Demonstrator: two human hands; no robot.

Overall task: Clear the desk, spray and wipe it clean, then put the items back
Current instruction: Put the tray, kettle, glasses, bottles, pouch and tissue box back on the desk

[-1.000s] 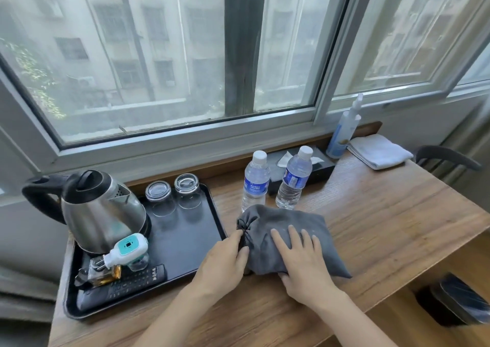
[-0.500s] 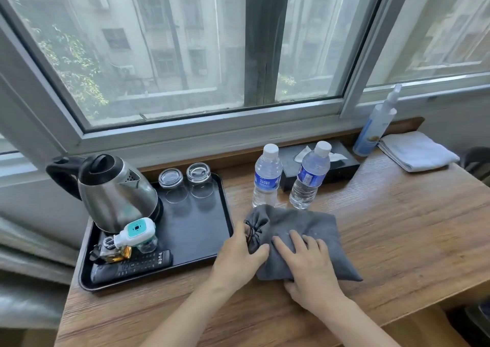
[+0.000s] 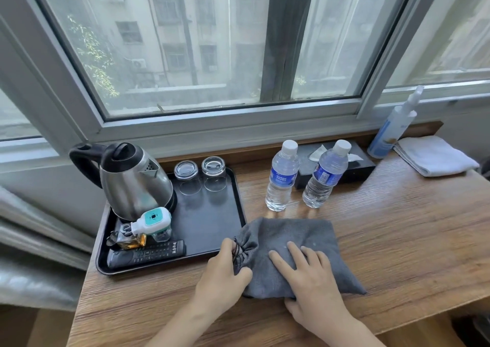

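head view: grey drawstring pouch (image 3: 297,243) flat on desk (image 3: 397,227); left hand (image 3: 222,275) fingers pinch gathered neck, right hand (image 3: 310,277) fingers straight.

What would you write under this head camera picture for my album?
Both hands, left and right, on a grey drawstring pouch on the wooden desk beside a black tray.

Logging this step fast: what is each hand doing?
Left hand: gripping the grey pouch at its gathered neck.
Right hand: open, flat on the pouch.

A wide window (image 3: 212,42) behind — grey apartment blocks (image 3: 169,28) and green foliage (image 3: 95,60) outside.
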